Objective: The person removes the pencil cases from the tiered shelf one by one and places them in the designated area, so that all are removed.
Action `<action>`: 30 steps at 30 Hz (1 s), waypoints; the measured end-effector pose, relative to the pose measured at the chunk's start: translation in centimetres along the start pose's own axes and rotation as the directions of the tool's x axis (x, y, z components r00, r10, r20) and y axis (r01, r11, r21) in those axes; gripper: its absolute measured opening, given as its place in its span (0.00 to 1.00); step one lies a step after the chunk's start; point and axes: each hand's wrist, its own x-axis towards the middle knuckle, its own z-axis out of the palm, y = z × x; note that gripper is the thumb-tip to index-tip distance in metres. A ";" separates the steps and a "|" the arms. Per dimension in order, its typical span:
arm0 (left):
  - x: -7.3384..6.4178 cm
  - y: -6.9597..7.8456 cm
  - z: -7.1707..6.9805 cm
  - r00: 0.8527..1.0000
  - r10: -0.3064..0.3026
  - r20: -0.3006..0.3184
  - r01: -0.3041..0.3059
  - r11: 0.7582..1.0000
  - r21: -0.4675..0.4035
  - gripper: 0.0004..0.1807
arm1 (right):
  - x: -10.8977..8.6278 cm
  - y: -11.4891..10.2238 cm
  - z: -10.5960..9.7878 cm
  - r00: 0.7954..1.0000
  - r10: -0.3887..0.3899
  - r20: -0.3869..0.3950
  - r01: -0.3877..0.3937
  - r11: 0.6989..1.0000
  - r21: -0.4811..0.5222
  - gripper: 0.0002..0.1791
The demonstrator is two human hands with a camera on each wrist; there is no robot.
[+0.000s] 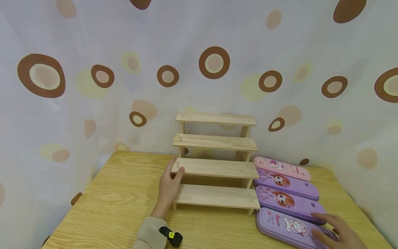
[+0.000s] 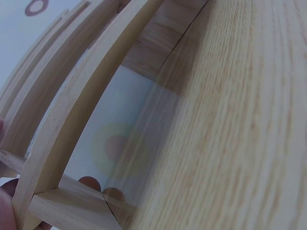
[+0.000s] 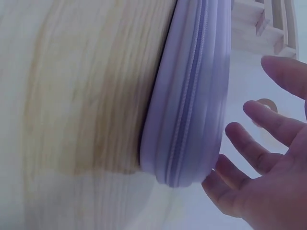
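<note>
A pale wooden stepped shelf [image 1: 214,167] with several tiers stands on the table. My left hand [image 1: 169,185] grips the left end of its second board from the bottom, the thumb on top near the front edge; the other fingers are mostly hidden. In the left wrist view the shelf [image 2: 72,108] fills the left side, with bits of the hand at the edge. My right hand [image 1: 339,230], fingers spread, is over the right end of the front purple pencil case [image 1: 280,223]. The right wrist view shows this zippered case [image 3: 192,96] beside the fingers, which are not curled round it.
Behind the front case lie two purple pencil cases with a girl's picture, one nearer [image 1: 298,204] and one farther [image 1: 295,185], then a pink one [image 1: 287,168]. The wood-grain table [image 1: 124,193] meets a circle-patterned cloth backdrop [image 1: 186,45].
</note>
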 end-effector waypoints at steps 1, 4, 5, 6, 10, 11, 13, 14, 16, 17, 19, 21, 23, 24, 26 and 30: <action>0.0 0.0 0.0 1.000 -0.001 0.000 0.001 1.000 0.001 0.33 | -0.1 -0.2 0.0 1.000 -0.003 -0.022 0.003 1.000 0.014 0.37; 0.0 0.1 0.0 1.000 -0.004 -0.001 0.004 1.000 0.001 0.33 | -0.3 -0.9 0.4 0.995 -0.031 -0.096 0.036 0.998 0.053 0.34; -0.1 0.2 0.0 1.000 -0.005 0.001 0.005 1.000 -0.006 0.33 | -0.4 -1.2 0.5 0.991 -0.045 -0.124 0.053 0.997 0.061 0.33; -0.1 0.2 0.0 1.000 -0.006 0.001 0.006 1.000 -0.007 0.32 | -0.4 -1.4 0.6 0.985 -0.062 -0.159 0.073 0.995 0.061 0.31; 0.0 0.3 0.1 1.000 -0.007 0.005 0.007 1.000 -0.008 0.32 | -0.2 -2.7 1.1 0.959 -0.121 -0.257 0.138 0.989 0.052 0.26; -0.1 0.3 0.1 1.000 -0.007 0.008 0.007 1.000 -0.011 0.32 | -0.1 -3.0 1.1 0.954 -0.129 -0.271 0.146 0.988 0.046 0.26; -0.1 0.3 0.2 1.000 -0.008 0.009 0.008 1.000 -0.007 0.32 | 0.0 -3.8 1.2 0.950 -0.137 -0.281 0.157 0.986 0.050 0.25; -0.1 0.4 0.2 1.000 -0.011 0.012 0.011 1.000 -0.012 0.32 | 0.1 -4.2 1.3 0.950 -0.143 -0.278 0.168 0.984 0.066 0.24; -0.2 0.4 0.2 1.000 -0.013 0.013 0.014 1.000 -0.013 0.32 | 0.4 -5.0 1.5 0.939 -0.167 -0.301 0.197 0.978 0.072 0.23; -0.2 0.4 0.3 1.000 -0.016 0.014 0.016 1.000 -0.015 0.32 | 0.6 -5.4 1.6 0.928 -0.190 -0.319 0.223 0.972 0.071 0.21; -0.1 0.3 0.3 1.000 -0.018 0.014 0.018 1.000 -0.021 0.32 | 0.9 -6.2 1.9 0.895 -0.247 -0.370 0.288 0.956 0.056 0.19; 0.0 0.3 0.3 1.000 -0.018 0.014 0.018 1.000 -0.020 0.32 | 1.3 -7.2 2.2 0.851 -0.311 -0.423 0.360 0.932 0.040 0.19; 0.0 0.3 0.3 1.000 -0.018 0.015 0.018 1.000 -0.019 0.32 | 1.7 -8.2 2.6 0.806 -0.368 -0.463 0.426 0.905 0.022 0.19; 0.1 0.3 0.2 1.000 -0.016 0.015 0.016 1.000 -0.018 0.32 | 1.9 -8.7 2.7 0.786 -0.393 -0.477 0.453 0.891 0.013 0.20; 0.1 0.3 0.1 1.000 -0.013 0.015 0.014 1.000 -0.013 0.32 | 2.2 -9.6 2.9 0.757 -0.426 -0.495 0.497 0.868 0.012 0.21; 0.0 0.3 -0.1 1.000 -0.011 0.013 0.012 1.000 -0.003 0.32 | 3.1 -11.2 3.2 0.741 -0.453 -0.496 0.523 0.853 0.002 0.21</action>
